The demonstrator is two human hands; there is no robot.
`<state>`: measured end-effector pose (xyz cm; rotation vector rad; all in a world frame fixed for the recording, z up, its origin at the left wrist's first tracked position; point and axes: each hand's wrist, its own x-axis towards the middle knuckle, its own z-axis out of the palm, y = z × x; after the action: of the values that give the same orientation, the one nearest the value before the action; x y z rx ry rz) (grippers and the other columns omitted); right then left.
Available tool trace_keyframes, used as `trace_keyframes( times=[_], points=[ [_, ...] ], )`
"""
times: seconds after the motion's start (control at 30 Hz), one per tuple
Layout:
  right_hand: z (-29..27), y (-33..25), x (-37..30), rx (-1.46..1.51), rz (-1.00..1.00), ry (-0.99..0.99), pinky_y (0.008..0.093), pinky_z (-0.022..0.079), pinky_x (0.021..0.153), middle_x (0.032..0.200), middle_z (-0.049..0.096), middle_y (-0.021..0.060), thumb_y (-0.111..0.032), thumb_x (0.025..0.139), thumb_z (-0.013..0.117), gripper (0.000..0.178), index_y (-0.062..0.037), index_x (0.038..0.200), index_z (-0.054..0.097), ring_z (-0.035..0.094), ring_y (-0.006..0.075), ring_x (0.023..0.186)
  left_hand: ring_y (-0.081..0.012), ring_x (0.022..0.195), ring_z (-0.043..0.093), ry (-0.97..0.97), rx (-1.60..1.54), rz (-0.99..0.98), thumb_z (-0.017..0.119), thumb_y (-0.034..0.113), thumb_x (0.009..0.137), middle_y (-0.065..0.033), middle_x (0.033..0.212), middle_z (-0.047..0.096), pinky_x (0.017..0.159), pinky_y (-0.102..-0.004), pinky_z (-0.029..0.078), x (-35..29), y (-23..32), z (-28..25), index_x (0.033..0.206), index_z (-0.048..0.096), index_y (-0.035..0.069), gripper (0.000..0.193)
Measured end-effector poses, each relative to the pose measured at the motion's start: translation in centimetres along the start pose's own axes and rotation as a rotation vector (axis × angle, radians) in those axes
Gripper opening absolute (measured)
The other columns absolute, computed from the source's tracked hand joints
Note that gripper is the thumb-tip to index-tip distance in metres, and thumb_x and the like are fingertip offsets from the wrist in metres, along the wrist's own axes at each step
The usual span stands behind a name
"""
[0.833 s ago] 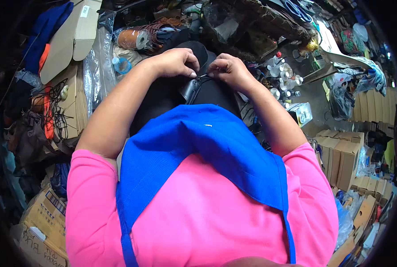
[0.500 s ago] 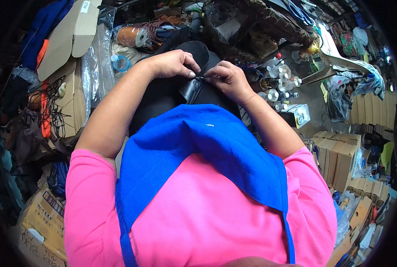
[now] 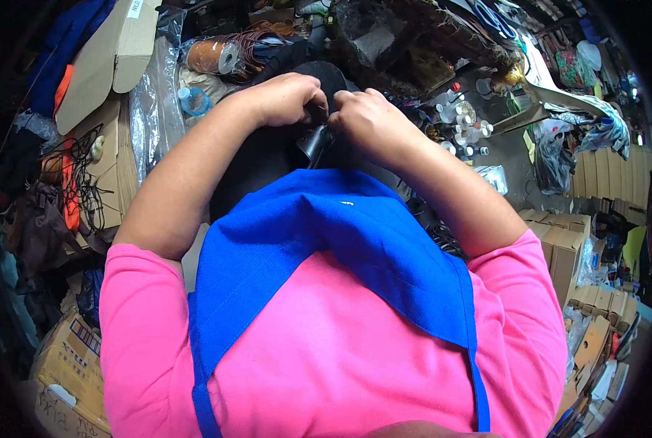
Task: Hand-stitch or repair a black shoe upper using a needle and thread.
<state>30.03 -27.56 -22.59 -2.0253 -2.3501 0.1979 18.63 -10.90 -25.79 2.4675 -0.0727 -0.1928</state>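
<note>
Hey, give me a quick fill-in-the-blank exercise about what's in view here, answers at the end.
1. The small curved piece by the left hand and the right hand is coloured ____.
2. The apron is coloured ____.
3. The shirt under it is coloured ____.
4. The orange spool lies nearer the person's ____ hand.

Missing words: black; blue; pink; left.

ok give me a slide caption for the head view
Bare left hand and right hand close together at a shiny black curved piece, beyond a bright blue cloth apron.
</note>
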Motion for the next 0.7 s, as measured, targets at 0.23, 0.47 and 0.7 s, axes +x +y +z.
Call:
trace_keyframes(
  times=[0.23, 0.47, 0.7],
  points=[
    [1.0, 0.7, 0.6, 0.203, 0.104, 0.011, 0.0427, 0.050, 0.076, 0.091, 0.062, 0.0176, -0.012, 0.076, 0.060, 0.011, -0.0053, 0.082, 0.066, 0.062, 0.0339, 0.087, -0.0281, 0.084, 0.060, 0.183, 0.021, -0.010, 0.072, 0.002, 0.061, -0.0100, 0.086, 0.059, 0.075, -0.0354, 0.049, 1.6, -1.2, 0.4, 0.093, 0.067, 0.006, 0.033],
    [3.0, 1.2, 1.5, 0.467, 0.266, 0.027, 0.0405, 0.050, 0.074, 0.086, 0.064, 0.0162, -0.018, 0.078, 0.068, 0.017, -0.0051, 0.088, 0.064, 0.063, 0.0307, 0.085, -0.0310, 0.101, 0.058, 0.433, 0.007, -0.112, 0.080, 0.002, 0.055, -0.0096, 0.109, 0.056, 0.084, -0.0359, 0.049, 0.2, -0.2, 1.3, 0.109, 0.061, 0.011, 0.059],
    [3.5, 3.7, -1.5, 0.943, 0.504, 0.110, 0.0298, 0.045, 0.077, 0.090, 0.057, 0.0082, -0.021, 0.080, 0.073, 0.022, -0.0043, 0.089, 0.062, 0.054, 0.0141, 0.084, -0.0318, 0.107, 0.059, 0.423, -0.069, -0.318, 0.070, 0.015, 0.077, -0.0152, 0.113, 0.061, 0.088, -0.0376, 0.048, -6.0, 1.1, 2.9, 0.123, 0.053, 0.008, 0.049]
  ],
)
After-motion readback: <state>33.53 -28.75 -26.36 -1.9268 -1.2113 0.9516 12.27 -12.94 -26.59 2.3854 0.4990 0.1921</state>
